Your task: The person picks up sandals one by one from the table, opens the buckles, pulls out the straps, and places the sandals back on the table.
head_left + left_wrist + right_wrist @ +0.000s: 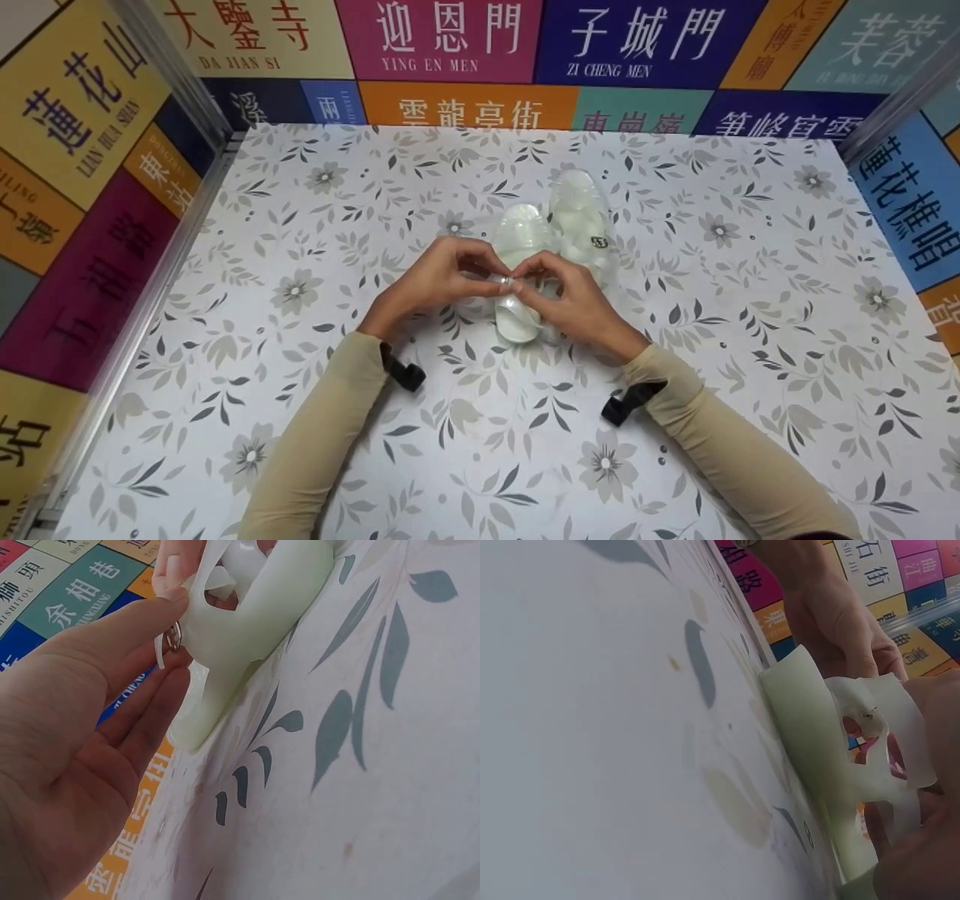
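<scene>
A pale green, translucent jelly sandal (517, 322) lies on the table between my hands, its heel end toward me. My left hand (439, 277) pinches its ankle strap beside a small metal buckle (174, 636), thumb above and fingers below in the left wrist view. From the other side my right hand (574, 300) pinches at the same strap, its fingertips meeting those of the left. A matching second sandal (579, 202) lies just beyond, to the right, partly behind the right hand. In the right wrist view the sandal's cut-out upper (806, 716) hides part of the fingers.
A white cloth with grey flowers and leaves covers the table (720, 457). Colourful panels (450, 45) with printed characters stand along the back and both sides. Each wrist carries a dark camera strap (405, 371).
</scene>
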A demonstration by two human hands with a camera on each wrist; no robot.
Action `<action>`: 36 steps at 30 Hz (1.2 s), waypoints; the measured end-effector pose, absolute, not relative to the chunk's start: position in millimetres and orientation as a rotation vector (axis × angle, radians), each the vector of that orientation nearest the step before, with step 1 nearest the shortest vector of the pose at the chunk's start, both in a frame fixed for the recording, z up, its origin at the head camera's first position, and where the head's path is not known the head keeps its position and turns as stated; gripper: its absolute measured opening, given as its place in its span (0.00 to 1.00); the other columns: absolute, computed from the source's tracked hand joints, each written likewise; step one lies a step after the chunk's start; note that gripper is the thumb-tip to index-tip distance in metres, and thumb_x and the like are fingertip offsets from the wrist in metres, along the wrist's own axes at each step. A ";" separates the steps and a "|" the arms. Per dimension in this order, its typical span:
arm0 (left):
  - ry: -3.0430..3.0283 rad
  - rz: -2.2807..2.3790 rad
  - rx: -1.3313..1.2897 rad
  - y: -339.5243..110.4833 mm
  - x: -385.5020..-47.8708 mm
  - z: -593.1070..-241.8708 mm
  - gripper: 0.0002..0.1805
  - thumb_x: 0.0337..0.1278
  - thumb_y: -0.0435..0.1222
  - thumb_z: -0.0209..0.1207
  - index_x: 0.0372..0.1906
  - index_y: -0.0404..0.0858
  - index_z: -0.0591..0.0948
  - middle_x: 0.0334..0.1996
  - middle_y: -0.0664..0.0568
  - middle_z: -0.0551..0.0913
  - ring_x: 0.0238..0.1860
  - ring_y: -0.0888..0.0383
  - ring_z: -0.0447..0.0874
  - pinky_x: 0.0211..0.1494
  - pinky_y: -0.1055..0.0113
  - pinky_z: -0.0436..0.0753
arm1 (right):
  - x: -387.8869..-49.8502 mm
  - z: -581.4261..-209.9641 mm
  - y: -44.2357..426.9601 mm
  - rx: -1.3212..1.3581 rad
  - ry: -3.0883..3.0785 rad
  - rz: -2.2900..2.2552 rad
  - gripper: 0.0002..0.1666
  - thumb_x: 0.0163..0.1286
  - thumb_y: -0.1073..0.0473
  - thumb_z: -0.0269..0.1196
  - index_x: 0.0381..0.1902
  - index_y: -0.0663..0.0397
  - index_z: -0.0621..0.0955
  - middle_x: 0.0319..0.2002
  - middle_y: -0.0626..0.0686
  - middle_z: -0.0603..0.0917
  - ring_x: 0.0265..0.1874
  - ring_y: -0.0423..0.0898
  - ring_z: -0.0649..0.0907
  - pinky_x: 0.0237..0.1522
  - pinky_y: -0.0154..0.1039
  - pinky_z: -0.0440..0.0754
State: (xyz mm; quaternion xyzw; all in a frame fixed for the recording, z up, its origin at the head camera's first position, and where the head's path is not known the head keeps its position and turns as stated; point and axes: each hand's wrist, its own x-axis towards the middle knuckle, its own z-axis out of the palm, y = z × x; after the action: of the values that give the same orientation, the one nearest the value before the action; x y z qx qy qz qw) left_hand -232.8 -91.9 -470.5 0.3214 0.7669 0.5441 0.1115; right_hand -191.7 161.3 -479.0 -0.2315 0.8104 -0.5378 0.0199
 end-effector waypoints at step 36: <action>2.260 1.636 0.967 -93.4 -233.2 -470.3 0.08 0.58 0.38 0.80 0.42 0.44 0.93 0.39 0.52 0.94 0.43 0.57 0.94 0.53 0.62 0.92 | -190.8 -476.2 164.1 -0.615 2.418 -1.676 0.19 0.74 0.47 0.74 0.59 0.39 0.87 0.41 0.46 0.93 0.50 0.46 0.88 0.61 0.48 0.81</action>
State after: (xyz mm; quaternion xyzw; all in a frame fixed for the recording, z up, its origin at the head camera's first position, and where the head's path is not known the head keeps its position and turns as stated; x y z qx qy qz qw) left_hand -233.2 -93.4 -470.3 0.3260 0.7620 0.5516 0.0943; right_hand -190.8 164.1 -476.2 -0.2041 0.8027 -0.5562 0.0680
